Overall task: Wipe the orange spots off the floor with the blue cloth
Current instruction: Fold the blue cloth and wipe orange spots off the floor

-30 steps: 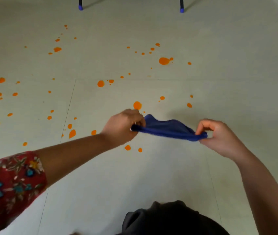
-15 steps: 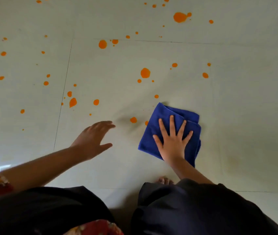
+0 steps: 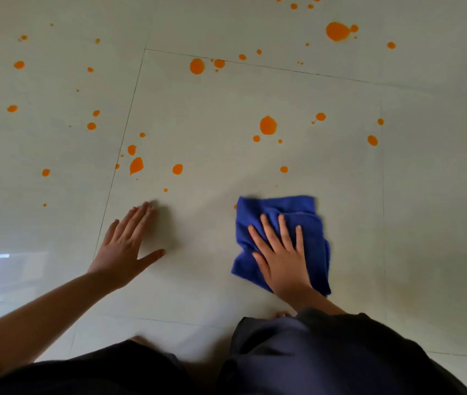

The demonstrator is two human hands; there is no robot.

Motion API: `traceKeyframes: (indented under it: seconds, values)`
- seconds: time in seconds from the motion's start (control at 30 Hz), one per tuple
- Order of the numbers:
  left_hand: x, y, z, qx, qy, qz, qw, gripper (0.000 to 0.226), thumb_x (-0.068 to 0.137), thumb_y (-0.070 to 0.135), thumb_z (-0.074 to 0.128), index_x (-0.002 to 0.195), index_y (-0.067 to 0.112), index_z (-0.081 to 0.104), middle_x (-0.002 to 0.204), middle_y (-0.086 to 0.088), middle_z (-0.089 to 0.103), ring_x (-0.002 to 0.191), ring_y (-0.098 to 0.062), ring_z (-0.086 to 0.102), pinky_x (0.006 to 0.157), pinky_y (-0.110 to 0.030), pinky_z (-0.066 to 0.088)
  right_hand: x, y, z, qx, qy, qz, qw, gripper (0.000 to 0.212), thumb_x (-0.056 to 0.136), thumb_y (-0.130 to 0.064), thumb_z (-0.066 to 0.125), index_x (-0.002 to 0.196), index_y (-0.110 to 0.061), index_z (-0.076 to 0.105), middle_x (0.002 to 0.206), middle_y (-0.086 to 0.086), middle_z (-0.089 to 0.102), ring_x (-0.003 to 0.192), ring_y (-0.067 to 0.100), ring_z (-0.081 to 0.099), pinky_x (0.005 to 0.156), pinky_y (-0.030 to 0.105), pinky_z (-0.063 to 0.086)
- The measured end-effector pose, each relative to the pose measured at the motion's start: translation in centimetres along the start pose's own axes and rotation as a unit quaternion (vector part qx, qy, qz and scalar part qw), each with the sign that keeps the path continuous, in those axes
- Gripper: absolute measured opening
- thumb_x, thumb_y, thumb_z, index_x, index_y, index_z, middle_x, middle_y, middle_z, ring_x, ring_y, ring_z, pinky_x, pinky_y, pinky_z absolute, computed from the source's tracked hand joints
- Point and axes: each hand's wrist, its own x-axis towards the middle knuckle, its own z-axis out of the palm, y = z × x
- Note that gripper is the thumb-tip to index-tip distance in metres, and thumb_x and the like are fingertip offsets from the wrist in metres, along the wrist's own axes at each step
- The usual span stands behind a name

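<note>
A pale tiled floor (image 3: 255, 89) speckled with orange spots (image 3: 268, 125) stretches from 9 to 2 o'clock. A crouching person presses the folded blue cloth (image 3: 309, 212), just right of centre, under the flat, spread right hand (image 3: 283, 255); the left hand (image 3: 125, 248) rests open and empty at 8 o'clock. Wiping appears barely begun; the next stroke likely pushes toward 12, beginning with the speck (image 3: 235, 206) at the cloth's left edge.
</note>
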Motion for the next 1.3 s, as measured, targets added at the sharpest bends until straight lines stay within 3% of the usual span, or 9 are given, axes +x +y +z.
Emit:
traceKeyframes:
  seconds: [0.23, 0.4, 0.47, 0.63, 0.73, 0.87, 1.07, 1.2, 1.3]
  values:
    - [0.1, -0.4, 0.3, 0.012, -0.016, 0.026, 0.999, 0.099, 0.078, 0.08, 0.028, 0.152, 0.024, -0.006, 0.161, 0.005, -0.008, 0.148, -0.015, -0.007, 0.12, -0.044, 0.01, 5.6, 2.5, -2.2, 0.07, 0.041, 0.144, 0.986, 0.056, 0.095, -0.035, 0.032, 0.147, -0.014, 0.037, 0.156, 0.01, 0.031, 0.143, 0.028, 0.033, 0.114, 0.045, 0.023]
    - [0.2, -0.6, 0.4, 0.005, -0.01, 0.022, 1.0, 0.099, 0.077, 0.082, 0.026, 0.152, 0.024, -0.004, 0.161, 0.007, -0.008, 0.148, -0.013, -0.007, 0.12, -0.045, 0.012, 2.0, -3.1, -0.5, 0.003, 0.02, -0.136, 0.99, 0.056, 0.099, -0.038, 0.03, 0.151, -0.018, 0.03, 0.158, 0.005, 0.028, 0.144, 0.024, 0.032, 0.114, 0.042, 0.023]
    - [0.2, -0.6, 0.4, 0.003, -0.011, 0.026, 1.0, 0.1, 0.077, 0.082, 0.027, 0.152, 0.024, -0.004, 0.161, 0.007, -0.009, 0.148, -0.012, -0.008, 0.12, -0.044, 0.011, 0.7, 0.0, -0.6, -0.012, 0.025, -0.157, 0.987, 0.056, 0.099, -0.04, 0.03, 0.152, -0.022, 0.023, 0.159, 0.002, 0.022, 0.145, 0.023, 0.029, 0.115, 0.042, 0.021]
    - [0.2, -0.6, 0.5, -0.019, -0.002, 0.023, 1.0, 0.101, 0.074, 0.084, 0.028, 0.152, 0.027, -0.001, 0.16, 0.01, -0.007, 0.147, -0.009, -0.009, 0.12, -0.039, 0.006, 6.5, 1.0, -2.4, 0.016, 0.068, 0.129, 0.989, 0.063, 0.096, -0.053, 0.031, 0.152, -0.025, 0.025, 0.159, 0.007, 0.024, 0.145, 0.035, 0.027, 0.115, 0.052, 0.018]
    - [0.2, -0.9, 0.5, -0.024, 0.002, 0.026, 0.999, 0.106, 0.071, 0.083, 0.036, 0.153, 0.027, 0.001, 0.16, 0.01, -0.006, 0.147, -0.01, -0.007, 0.12, -0.042, 0.011, 5.6, -4.5, -1.3, 0.029, 0.083, -0.067, 0.994, 0.062, 0.094, -0.056, 0.04, 0.151, -0.032, 0.029, 0.16, 0.005, 0.024, 0.146, 0.038, 0.019, 0.114, 0.059, 0.021]
    - [-0.5, -1.5, 0.3, -0.042, 0.01, 0.004, 0.999, 0.112, 0.067, 0.084, 0.042, 0.153, 0.026, 0.001, 0.161, 0.009, -0.003, 0.148, -0.012, -0.004, 0.12, -0.043, 0.014, 1.9, -2.2, -0.4, -0.044, 0.035, -0.367, 0.928, 0.055, 0.1, -0.045, 0.036, 0.152, -0.032, 0.024, 0.159, -0.003, 0.021, 0.147, 0.023, 0.023, 0.117, 0.045, 0.018]
    - [-2.6, -2.4, 1.1, -0.053, 0.025, -0.031, 0.998, 0.109, 0.069, 0.086, 0.035, 0.152, 0.028, -0.003, 0.161, 0.01, -0.006, 0.148, -0.012, -0.007, 0.12, -0.039, 0.009, 8.4, -1.7, -2.1, 0.038, 0.074, -0.043, 0.996, 0.056, 0.097, -0.04, 0.034, 0.149, -0.022, 0.033, 0.156, 0.006, 0.033, 0.141, 0.028, 0.036, 0.114, 0.045, 0.021]
    - [-2.7, -2.7, 0.7, -0.047, 0.031, -0.033, 0.998, 0.112, 0.068, 0.089, 0.037, 0.153, 0.024, 0.006, 0.161, 0.006, 0.007, 0.148, -0.014, 0.007, 0.118, -0.043, 0.022, 5.5, -6.5, -0.6, -0.012, 0.005, -0.391, 0.92, 0.057, 0.099, -0.042, 0.036, 0.153, -0.026, 0.023, 0.16, 0.001, 0.022, 0.148, 0.023, 0.02, 0.118, 0.044, 0.014]
    - [-2.7, -2.9, 0.5, -0.04, 0.032, -0.03, 0.998, 0.111, 0.068, 0.088, 0.038, 0.153, 0.024, 0.006, 0.161, 0.007, 0.006, 0.148, -0.014, 0.005, 0.118, -0.044, 0.021, 9.0, -5.8, -0.8, -0.035, 0.031, -0.375, 0.926, 0.055, 0.099, -0.043, 0.035, 0.151, -0.029, 0.026, 0.159, -0.004, 0.022, 0.147, 0.019, 0.023, 0.117, 0.041, 0.015]
